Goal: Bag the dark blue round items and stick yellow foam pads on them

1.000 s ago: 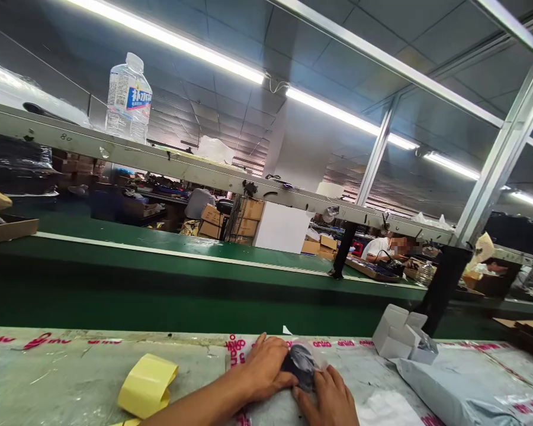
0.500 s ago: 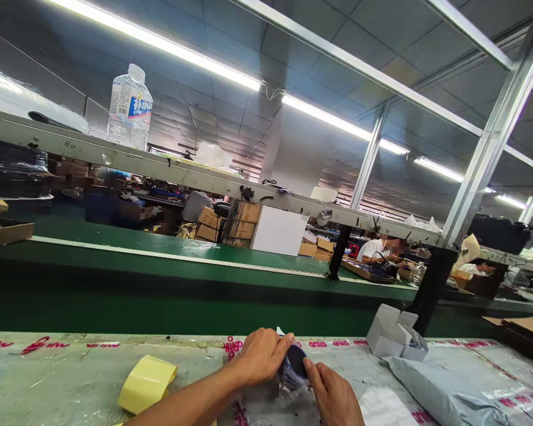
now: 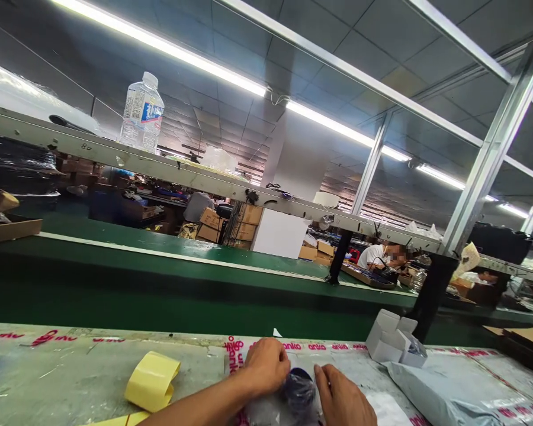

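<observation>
Nearest you, the dark, rounded item in clear plastic film [image 3: 299, 391] lies between your hands on the worktop with pale plastic covering and red lettering [image 3: 89, 370]. Its blue-edged end points to the far side, its crinkled film towards you; the visible part is about as wide as it is long, so you cannot tell its long axis. Your left hand [image 3: 266, 365] is at its left, fingers curled inward; whether they grip film is hidden. Your right hand [image 3: 344, 397] is at its right, with thumb and forefinger beside the item and the other fingers bent; you cannot tell if they pinch anything. On your left sits a curled sheet of glossy yellow paper [image 3: 148, 381]. On your right are a flat, pale grey plastic bag [image 3: 439, 390] and, just beyond it, an open white cardboard box [image 3: 384, 338]. Past the worktop, a green belt surface [image 3: 182, 296] runs across, with a shallow brown cardboard tray [image 3: 15, 231] at its left. Above it, a clear plastic bottle with a blue and white label [image 3: 142, 115] stands upright on a long pale metal rail [image 3: 195, 177]. Farther off, right of centre, a person in a white shirt [image 3: 373, 255] leans forward.
</observation>
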Demonstrator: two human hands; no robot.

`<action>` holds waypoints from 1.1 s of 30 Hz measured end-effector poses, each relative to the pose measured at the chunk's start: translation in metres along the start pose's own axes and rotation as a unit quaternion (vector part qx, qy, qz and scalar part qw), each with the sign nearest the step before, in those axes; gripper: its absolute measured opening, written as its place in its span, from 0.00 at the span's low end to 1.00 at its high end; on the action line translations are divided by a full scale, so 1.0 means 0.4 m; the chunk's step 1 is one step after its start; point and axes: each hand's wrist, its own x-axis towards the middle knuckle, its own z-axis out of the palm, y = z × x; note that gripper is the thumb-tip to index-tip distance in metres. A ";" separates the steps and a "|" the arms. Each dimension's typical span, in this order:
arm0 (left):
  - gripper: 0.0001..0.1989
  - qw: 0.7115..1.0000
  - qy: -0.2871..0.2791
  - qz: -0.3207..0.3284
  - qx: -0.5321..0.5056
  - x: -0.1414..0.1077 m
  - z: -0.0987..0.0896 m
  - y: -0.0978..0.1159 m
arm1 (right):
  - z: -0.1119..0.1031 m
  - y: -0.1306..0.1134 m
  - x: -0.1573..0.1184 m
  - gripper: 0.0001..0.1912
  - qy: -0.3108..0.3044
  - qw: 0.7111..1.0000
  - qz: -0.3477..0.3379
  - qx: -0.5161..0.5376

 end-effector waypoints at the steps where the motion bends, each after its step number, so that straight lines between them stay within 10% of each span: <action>1: 0.09 1.000 0.016 0.006 0.009 0.000 -0.001 0.003 | -0.005 0.001 -0.001 0.19 0.002 1.000 0.005 0.001; 13: 0.12 0.993 0.099 0.057 0.027 -0.015 -0.023 -0.022 | -0.044 0.029 -0.007 0.26 0.040 0.991 0.030 0.123; 19: 0.11 0.993 0.092 0.070 -0.015 -0.019 -0.022 -0.043 | 0.009 0.007 0.004 0.45 0.009 0.979 -0.033 0.200; 26: 0.07 0.995 0.012 0.068 -0.078 -0.025 0.007 -0.077 | 0.039 0.004 0.005 0.26 0.027 0.967 -0.047 0.248; 33: 0.42 0.984 -0.082 0.090 -0.130 -0.043 0.039 -0.083 | 0.038 0.000 0.024 0.29 0.044 0.956 0.010 0.291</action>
